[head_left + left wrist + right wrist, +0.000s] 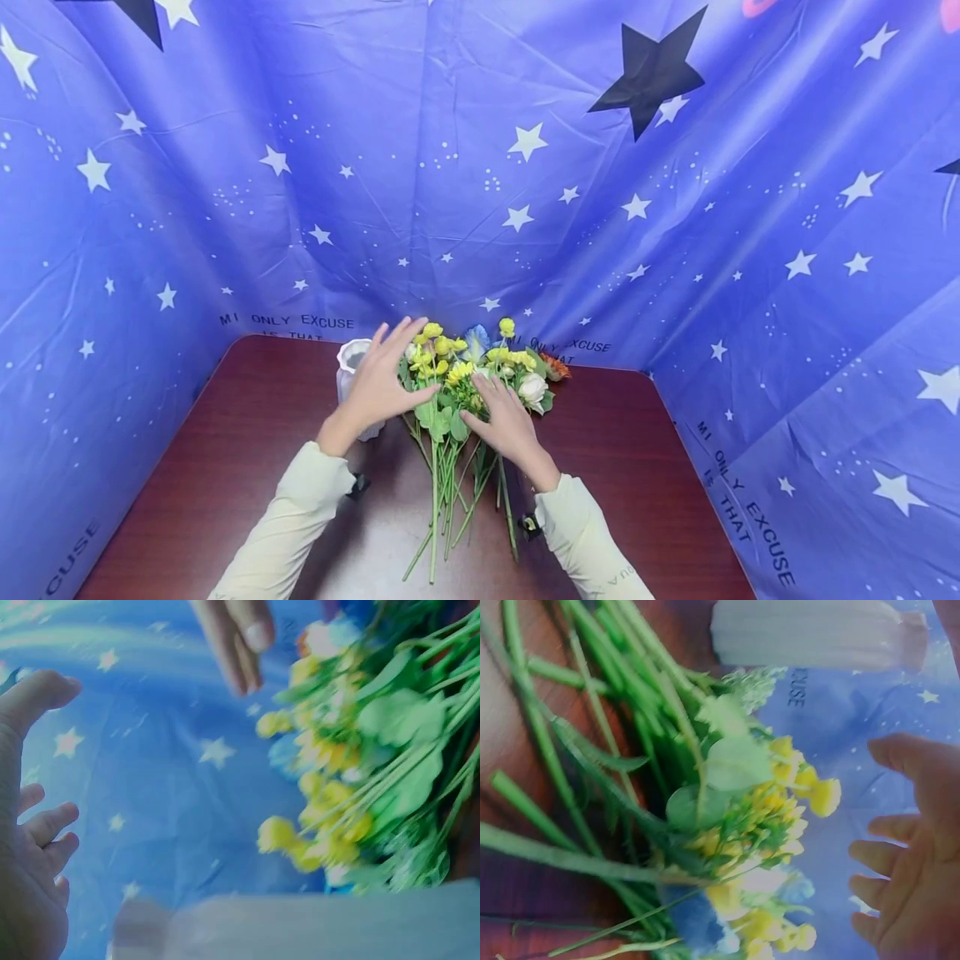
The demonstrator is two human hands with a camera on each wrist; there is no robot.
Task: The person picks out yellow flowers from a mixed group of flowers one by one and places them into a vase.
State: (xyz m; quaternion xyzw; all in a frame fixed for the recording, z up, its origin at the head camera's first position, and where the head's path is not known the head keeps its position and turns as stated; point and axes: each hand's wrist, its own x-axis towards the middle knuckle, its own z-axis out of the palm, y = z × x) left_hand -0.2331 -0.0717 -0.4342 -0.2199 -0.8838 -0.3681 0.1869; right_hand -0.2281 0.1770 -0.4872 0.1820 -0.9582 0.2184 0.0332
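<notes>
A loose bunch of flowers (459, 375) with yellow, white, blue and orange blooms lies on the table, its green stems (442, 492) pointing toward me. My left hand (384, 379) hovers over the left side of the bunch, fingers spread and holding nothing. Over the right part is my right hand (507, 423), also with loosely spread fingers and an empty palm. Both wrist views show the hands apart from the blooms. A white fluted vase (351, 367) stands just left of the flowers, partly hidden behind my left hand; the right wrist view shows the vase (810, 634) too.
The dark red wooden table (247, 450) ends at the back against a blue cloth backdrop (420, 208) with stars and lettering. Cloth also rises along the left and right sides. Bare tabletop lies on both sides of the bunch.
</notes>
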